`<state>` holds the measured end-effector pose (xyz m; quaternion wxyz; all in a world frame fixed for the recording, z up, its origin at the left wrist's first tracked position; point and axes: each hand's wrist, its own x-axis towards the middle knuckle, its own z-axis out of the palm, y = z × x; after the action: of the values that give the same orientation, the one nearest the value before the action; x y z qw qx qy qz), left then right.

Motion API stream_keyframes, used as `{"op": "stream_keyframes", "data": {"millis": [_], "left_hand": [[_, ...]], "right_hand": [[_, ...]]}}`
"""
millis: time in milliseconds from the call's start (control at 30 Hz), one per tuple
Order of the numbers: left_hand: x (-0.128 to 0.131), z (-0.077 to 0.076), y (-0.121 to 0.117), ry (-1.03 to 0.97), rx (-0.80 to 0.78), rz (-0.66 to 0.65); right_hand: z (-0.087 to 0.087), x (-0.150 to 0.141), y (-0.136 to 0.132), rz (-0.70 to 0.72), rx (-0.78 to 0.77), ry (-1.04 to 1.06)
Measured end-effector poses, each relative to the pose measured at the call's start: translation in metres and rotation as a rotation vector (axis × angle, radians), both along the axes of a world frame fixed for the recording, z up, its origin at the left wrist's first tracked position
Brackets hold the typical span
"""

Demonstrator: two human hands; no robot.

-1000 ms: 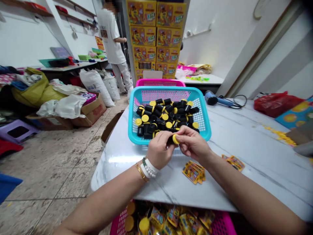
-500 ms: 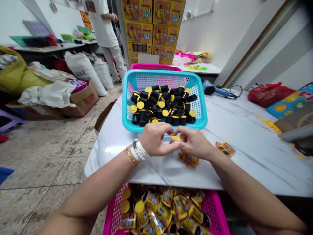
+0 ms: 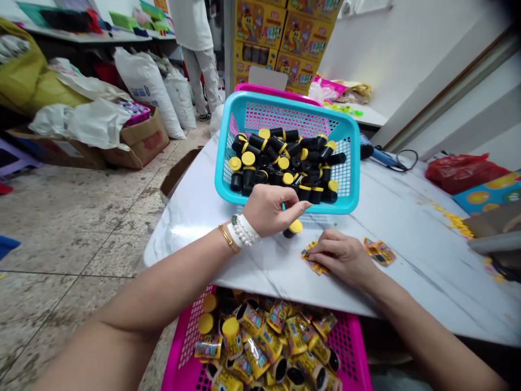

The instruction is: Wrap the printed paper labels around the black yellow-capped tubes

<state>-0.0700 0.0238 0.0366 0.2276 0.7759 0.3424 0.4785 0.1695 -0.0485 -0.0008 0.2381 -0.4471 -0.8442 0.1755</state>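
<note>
My left hand [image 3: 272, 210], with a white band, beads and a gold bangle at the wrist, hovers by the near rim of the turquoise basket [image 3: 352, 163]. Its fingers are loosely curled, thumb apart, and nothing shows in them. Just below stands a small black cup with a yellow lid [image 3: 293, 228] on the table, apart from the hand as far as I can see. On a small pile of printed labels [image 3: 312, 260], my right hand [image 3: 344, 256] pinches the top label with thumb and fingers. Many black cups with yellow lids [image 3: 280, 163] fill the basket.
A pink basket [image 3: 355, 347] of label-wrapped cups sits below the table's front edge. More labels [image 3: 379, 251] lie right of my right hand. Behind are a blue corded tool [image 3: 385, 157], a red bag [image 3: 458, 171] and stacked yellow cartons [image 3: 260, 27]. A person [image 3: 195, 49] stands at the back.
My hands have separated from around the lidded cup, which now stands on the table. The right hand has moved down and right onto the labels. The view has shifted slightly.
</note>
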Motion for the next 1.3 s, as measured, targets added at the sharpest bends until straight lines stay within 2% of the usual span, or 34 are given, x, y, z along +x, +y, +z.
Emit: {"op": "stream_keyframes", "data": {"millis": [100, 233, 333, 400, 467, 567, 633, 700, 767, 833, 933, 1100, 1200, 1300], "left_hand": [[0.0, 0.0, 0.001, -0.039, -0.118, -0.05], [0.0, 0.001, 0.0, -0.034, -0.407, -0.201], [0.0, 0.001, 0.003, -0.195, -0.525, -0.247], [0.0, 0.0, 0.007, -0.352, -0.573, -0.244], [-0.002, 0.001, 0.012, -0.461, -0.599, -0.215], [-0.005, 0.002, 0.015, -0.503, -0.585, -0.136], [-0.006, 0.004, 0.012, -0.479, -0.557, -0.085], [-0.005, 0.007, 0.006, -0.419, -0.478, -0.015], [-0.004, 0.01, 0.0, -0.387, -0.354, 0.096], [-0.002, 0.011, -0.004, -0.4, -0.266, 0.175], [-0.003, 0.011, -0.008, -0.446, -0.212, 0.193], [-0.003, 0.012, -0.011, -0.42, -0.238, 0.144], [-0.002, 0.011, -0.007, -0.469, -0.305, 0.109], [-0.004, 0.013, -0.005, -0.483, -0.317, 0.135]], "right_hand": [[0.01, -0.005, 0.006, -0.032, 0.168, 0.122], [0.043, -0.022, 0.023, -0.144, 0.463, 0.305], [0.06, -0.043, 0.042, -0.142, 0.586, 0.349], [0.063, -0.057, 0.054, -0.135, 0.571, 0.366], [0.062, -0.068, 0.065, -0.176, 0.449, 0.466], [0.059, -0.075, 0.074, -0.268, 0.049, 0.698], [0.057, -0.076, 0.076, -0.282, -0.203, 0.729], [0.053, -0.076, 0.077, -0.29, -0.296, 0.687], [0.046, -0.075, 0.079, -0.34, -0.234, 0.697], [0.039, -0.076, 0.082, -0.39, -0.105, 0.726], [0.033, -0.08, 0.08, -0.415, 0.067, 0.703], [0.037, -0.085, 0.06, -0.416, 0.222, 0.649], [0.036, -0.083, 0.058, -0.449, 0.252, 0.635], [0.032, -0.079, 0.059, -0.462, 0.282, 0.597]]}}
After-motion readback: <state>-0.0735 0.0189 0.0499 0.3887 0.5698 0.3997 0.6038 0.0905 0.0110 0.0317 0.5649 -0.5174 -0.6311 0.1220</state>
